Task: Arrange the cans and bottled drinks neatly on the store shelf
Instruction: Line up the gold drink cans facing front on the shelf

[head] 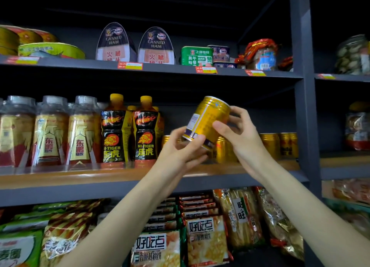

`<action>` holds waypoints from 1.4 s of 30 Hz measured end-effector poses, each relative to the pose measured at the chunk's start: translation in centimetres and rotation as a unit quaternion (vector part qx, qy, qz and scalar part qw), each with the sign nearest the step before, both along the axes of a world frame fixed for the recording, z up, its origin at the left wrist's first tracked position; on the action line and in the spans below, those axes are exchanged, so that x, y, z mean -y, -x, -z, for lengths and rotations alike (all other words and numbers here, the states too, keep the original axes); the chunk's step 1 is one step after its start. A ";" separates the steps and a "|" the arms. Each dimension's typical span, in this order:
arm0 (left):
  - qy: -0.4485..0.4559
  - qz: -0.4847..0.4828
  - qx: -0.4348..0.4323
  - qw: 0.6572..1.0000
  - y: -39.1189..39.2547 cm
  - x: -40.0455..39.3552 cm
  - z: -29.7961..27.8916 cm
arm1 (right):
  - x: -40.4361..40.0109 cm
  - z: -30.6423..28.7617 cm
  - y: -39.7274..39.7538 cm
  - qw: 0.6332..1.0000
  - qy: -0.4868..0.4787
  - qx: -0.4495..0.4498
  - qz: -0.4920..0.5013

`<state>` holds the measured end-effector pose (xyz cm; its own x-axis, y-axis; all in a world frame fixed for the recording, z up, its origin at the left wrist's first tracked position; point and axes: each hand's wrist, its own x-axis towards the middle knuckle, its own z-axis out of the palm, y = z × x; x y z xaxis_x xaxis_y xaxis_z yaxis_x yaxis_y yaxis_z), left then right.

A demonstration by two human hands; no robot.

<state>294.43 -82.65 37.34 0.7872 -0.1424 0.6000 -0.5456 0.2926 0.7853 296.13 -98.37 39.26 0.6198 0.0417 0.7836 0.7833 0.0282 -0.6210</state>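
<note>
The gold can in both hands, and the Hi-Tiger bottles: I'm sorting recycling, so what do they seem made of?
The gold can, held tilted by the left hand and right hand, looks like glossy metal: ribbed shoulder, sharp highlights. The Hi-Tiger bottles look like plastic with shiny printed sleeves and yellow screw caps; the sleeves hide the walls, so that is likely, not certain.

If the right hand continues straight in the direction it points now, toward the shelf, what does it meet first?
Probably the gold cans standing on the wooden shelf, just behind the right hand. It already holds the tilted gold can together with the left hand. Depth is unclear from one view.
</note>
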 end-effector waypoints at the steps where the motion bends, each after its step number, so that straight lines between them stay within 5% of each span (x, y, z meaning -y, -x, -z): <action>1: -0.021 -0.075 0.057 0.995 -0.2 -0.4 -0.1 | 0.1 -0.1 0.0 1.000 0.014 0.002 0.021; 4: -0.121 -0.258 0.209 0.936 -0.6 -1.3 0.2 | 0.1 0.0 0.1 0.997 -0.007 -0.047 -0.055; 8: -0.183 -0.290 0.288 0.894 -0.9 -1.2 0.7 | -0.2 0.5 0.0 0.987 -0.051 -0.110 -0.107; 11: -0.181 -0.248 0.232 0.923 -0.8 -1.6 0.5 | -0.3 0.7 0.0 0.983 -0.080 -0.107 -0.128; 14: -0.099 -0.080 0.077 0.989 -0.2 -1.7 0.6 | -0.2 0.4 0.1 0.985 -0.082 -0.076 -0.131; 18: 0.030 0.069 -0.026 0.997 0.1 -2.0 0.3 | 0.0 0.0 0.2 0.996 -0.018 -0.019 -0.081; 24: 0.015 0.068 -0.016 0.997 -0.1 -2.6 0.4 | 0.4 0.4 0.1 0.998 0.011 0.017 -0.055; 27: -0.043 -0.014 0.045 0.998 -0.3 -2.8 0.9 | 0.5 0.7 0.0 0.999 0.042 0.017 -0.015; 31: -0.184 -0.286 0.277 0.899 -0.9 -2.7 1.3 | 0.6 0.7 0.1 0.982 -0.009 -0.109 -0.154; 35: -0.239 -0.311 0.369 0.843 -1.6 -2.4 1.9 | 0.4 1.1 0.0 0.972 -0.085 -0.154 -0.155; 40: -0.170 -0.184 0.214 0.944 -1.3 -1.5 1.7 | 1.1 1.7 0.0 0.969 -0.131 -0.141 -0.153; 42: -0.154 -0.181 0.191 0.952 -1.5 -1.5 1.8 | 1.3 1.7 0.0 0.973 -0.124 -0.122 -0.148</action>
